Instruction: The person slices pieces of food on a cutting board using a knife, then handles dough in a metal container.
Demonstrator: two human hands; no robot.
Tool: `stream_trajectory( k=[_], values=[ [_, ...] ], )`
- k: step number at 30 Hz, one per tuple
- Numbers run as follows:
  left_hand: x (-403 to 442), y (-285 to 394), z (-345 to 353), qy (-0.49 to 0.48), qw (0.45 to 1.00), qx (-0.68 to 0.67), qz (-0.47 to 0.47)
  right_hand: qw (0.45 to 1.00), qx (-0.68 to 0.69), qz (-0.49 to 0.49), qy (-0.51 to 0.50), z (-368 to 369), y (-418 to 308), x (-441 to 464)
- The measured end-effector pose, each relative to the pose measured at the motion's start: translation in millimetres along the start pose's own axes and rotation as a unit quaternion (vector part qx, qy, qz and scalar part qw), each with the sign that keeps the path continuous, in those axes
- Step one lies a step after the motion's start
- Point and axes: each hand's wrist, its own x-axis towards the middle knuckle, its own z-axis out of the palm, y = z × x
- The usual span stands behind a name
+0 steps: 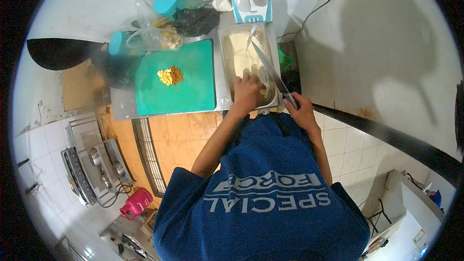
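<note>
My left hand [248,92] reaches into the near end of a metal tray [224,63], its fingers bent down around something I cannot make out. Pale, whitish contents [240,48] show in the tray, with brownish pieces [265,95] beside the hand partly hidden. In my right hand [301,112] is the handle of a long knife [273,73], its blade slanting up and left over the tray's right rim. A thin clear or shiny utensil [251,35] stands at the tray's far end. Left of the tray, a green cutting board [193,94] bears a heap of chopped yellow pieces [170,75].
Behind the board are teal-lidded containers [169,2], a clear plastic bag [145,36] and a black bag [196,21]. A white and blue blender [251,7] stands beyond the tray. The wall rises close on the right. A gas stove [94,162] and a pink gas cylinder [137,202] are at lower left.
</note>
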Motion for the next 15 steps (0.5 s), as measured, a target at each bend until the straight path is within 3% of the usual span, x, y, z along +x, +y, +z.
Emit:
stream_trajectory(
  k=[11,15],
  values=[
    [10,0,-5,-0.08,0.993,0.06,0.055,1.0,0.007,0.008,0.015,1,10,3],
    [0,-7,-15,-0.05,0.997,0.018,0.053,1.0,-0.002,0.016,0.013,-1,5,3]
  ],
)
